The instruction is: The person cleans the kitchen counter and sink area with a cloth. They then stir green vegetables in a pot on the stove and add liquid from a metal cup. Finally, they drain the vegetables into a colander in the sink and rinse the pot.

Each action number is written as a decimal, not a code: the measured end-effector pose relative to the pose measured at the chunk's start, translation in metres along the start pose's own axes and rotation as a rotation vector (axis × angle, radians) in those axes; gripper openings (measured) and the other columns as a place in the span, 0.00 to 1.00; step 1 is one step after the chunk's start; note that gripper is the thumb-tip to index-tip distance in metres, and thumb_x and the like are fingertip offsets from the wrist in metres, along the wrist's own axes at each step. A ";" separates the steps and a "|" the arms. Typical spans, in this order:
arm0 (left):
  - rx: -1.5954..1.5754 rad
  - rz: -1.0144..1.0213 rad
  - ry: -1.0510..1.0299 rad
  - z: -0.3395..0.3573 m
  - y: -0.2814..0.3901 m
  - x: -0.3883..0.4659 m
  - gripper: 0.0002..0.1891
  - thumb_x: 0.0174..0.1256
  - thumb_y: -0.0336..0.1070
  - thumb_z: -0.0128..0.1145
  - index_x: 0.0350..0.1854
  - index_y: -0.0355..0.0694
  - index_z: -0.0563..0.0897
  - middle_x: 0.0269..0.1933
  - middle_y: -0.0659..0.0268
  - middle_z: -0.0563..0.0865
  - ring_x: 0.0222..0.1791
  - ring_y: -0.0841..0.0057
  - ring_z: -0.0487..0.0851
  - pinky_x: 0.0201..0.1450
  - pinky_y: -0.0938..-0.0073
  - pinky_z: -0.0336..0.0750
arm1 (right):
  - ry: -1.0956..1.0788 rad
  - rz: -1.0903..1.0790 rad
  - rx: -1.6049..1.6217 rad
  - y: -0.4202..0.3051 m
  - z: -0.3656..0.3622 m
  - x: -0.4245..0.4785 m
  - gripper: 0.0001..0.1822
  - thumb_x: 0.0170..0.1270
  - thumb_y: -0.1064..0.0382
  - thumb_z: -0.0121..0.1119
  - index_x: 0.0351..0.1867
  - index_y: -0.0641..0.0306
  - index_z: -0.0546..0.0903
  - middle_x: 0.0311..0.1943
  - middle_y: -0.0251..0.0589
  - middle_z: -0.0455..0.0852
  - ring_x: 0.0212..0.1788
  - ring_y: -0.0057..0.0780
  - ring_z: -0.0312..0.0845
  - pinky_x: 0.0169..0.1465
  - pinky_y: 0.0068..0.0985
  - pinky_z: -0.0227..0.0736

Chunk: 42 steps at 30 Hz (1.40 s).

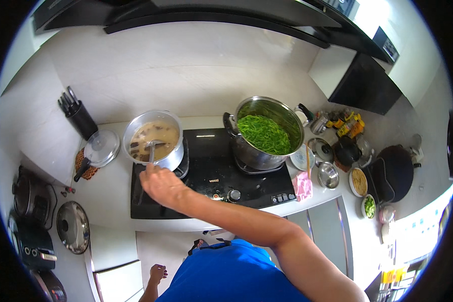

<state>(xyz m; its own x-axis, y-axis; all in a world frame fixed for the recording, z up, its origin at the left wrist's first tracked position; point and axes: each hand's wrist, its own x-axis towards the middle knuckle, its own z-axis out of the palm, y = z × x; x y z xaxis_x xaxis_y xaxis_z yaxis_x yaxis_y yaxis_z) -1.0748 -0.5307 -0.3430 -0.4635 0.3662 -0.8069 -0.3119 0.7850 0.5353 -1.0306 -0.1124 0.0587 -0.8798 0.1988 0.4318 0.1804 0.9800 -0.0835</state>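
My right hand (161, 185) reaches across the black gas hob (207, 158) and holds the handle of a metal ladle (152, 151). The ladle's bowl lies partly under the cloudy tan soup, with dark pieces, in an aluminium pot (175, 154) on the left burner. My left hand (158, 272) hangs low beside my blue top, with its fingers curled; whether anything is in it cannot be told. A tall steel pot (249, 151) full of chopped leafy greens (264, 135) stands on the right burner.
A glass lid (102, 148) and a knife block (82, 120) stand left of the soup pot. A steel lid (73, 226) lies nearer me. Right of the hob are chopsticks (308, 160), a pink cloth (302, 186), a steel bowl (328, 176) and seasoning bottles (350, 126). A range hood (219, 17) hangs above.
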 end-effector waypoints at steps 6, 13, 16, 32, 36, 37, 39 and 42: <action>0.055 0.051 -0.080 0.005 0.034 0.018 0.10 0.69 0.33 0.60 0.45 0.32 0.77 0.33 0.55 0.87 0.25 0.69 0.88 0.25 0.69 0.84 | 0.332 -0.002 -0.089 -0.009 0.010 -0.014 0.17 0.62 0.67 0.56 0.50 0.76 0.77 0.37 0.54 0.81 0.37 0.40 0.85 0.38 0.32 0.82; 0.112 0.051 -0.132 0.022 0.047 0.027 0.11 0.69 0.34 0.60 0.46 0.32 0.77 0.33 0.56 0.86 0.25 0.69 0.87 0.25 0.69 0.83 | -0.189 0.334 0.680 0.010 -0.052 -0.102 0.29 0.67 0.59 0.62 0.67 0.70 0.73 0.42 0.56 0.84 0.41 0.51 0.85 0.48 0.39 0.81; 0.124 0.049 -0.140 0.025 0.059 0.031 0.11 0.68 0.34 0.59 0.45 0.31 0.77 0.33 0.56 0.86 0.25 0.68 0.87 0.25 0.68 0.83 | -0.417 0.564 0.852 0.037 -0.050 -0.194 0.25 0.68 0.55 0.62 0.63 0.66 0.78 0.47 0.59 0.86 0.47 0.54 0.85 0.54 0.39 0.80; 0.490 0.208 -0.054 0.078 0.148 -0.025 0.11 0.69 0.33 0.57 0.46 0.30 0.77 0.33 0.53 0.86 0.24 0.66 0.87 0.23 0.67 0.83 | 0.281 1.033 -0.084 0.264 -0.115 -0.453 0.12 0.65 0.67 0.57 0.47 0.60 0.86 0.36 0.53 0.85 0.40 0.51 0.83 0.44 0.42 0.78; 0.517 0.261 -0.049 0.113 0.169 -0.046 0.11 0.69 0.33 0.58 0.45 0.30 0.78 0.33 0.53 0.86 0.25 0.66 0.88 0.23 0.68 0.83 | 0.085 0.926 -0.244 0.347 -0.098 -0.469 0.16 0.62 0.67 0.58 0.51 0.55 0.86 0.41 0.50 0.82 0.49 0.49 0.78 0.53 0.40 0.77; 0.526 0.272 -0.062 0.122 0.172 -0.048 0.11 0.69 0.33 0.58 0.45 0.30 0.78 0.33 0.53 0.86 0.26 0.66 0.88 0.24 0.68 0.83 | 0.011 0.878 -0.278 0.361 -0.094 -0.471 0.16 0.62 0.66 0.58 0.51 0.54 0.86 0.42 0.49 0.81 0.51 0.48 0.77 0.55 0.39 0.77; 0.535 0.279 -0.062 0.140 0.177 -0.057 0.11 0.69 0.34 0.58 0.44 0.30 0.78 0.33 0.53 0.86 0.26 0.66 0.88 0.24 0.68 0.83 | -0.071 0.831 -0.282 0.389 -0.078 -0.482 0.15 0.61 0.65 0.59 0.49 0.53 0.87 0.43 0.47 0.79 0.54 0.47 0.76 0.56 0.38 0.77; 0.471 0.269 -0.045 0.172 0.189 -0.073 0.12 0.68 0.35 0.59 0.45 0.30 0.78 0.34 0.53 0.86 0.27 0.66 0.88 0.24 0.68 0.83 | -0.158 0.818 -0.242 0.433 -0.041 -0.519 0.10 0.62 0.63 0.58 0.43 0.56 0.87 0.45 0.49 0.79 0.56 0.48 0.77 0.55 0.39 0.79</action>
<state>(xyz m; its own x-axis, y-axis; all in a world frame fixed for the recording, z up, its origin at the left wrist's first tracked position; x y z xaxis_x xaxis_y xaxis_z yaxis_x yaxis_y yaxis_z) -0.9573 -0.3229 -0.2259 -0.4363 0.5983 -0.6721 0.2228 0.7955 0.5635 -0.4779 0.2087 -0.1645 -0.4801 0.8568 0.1883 0.8561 0.5044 -0.1123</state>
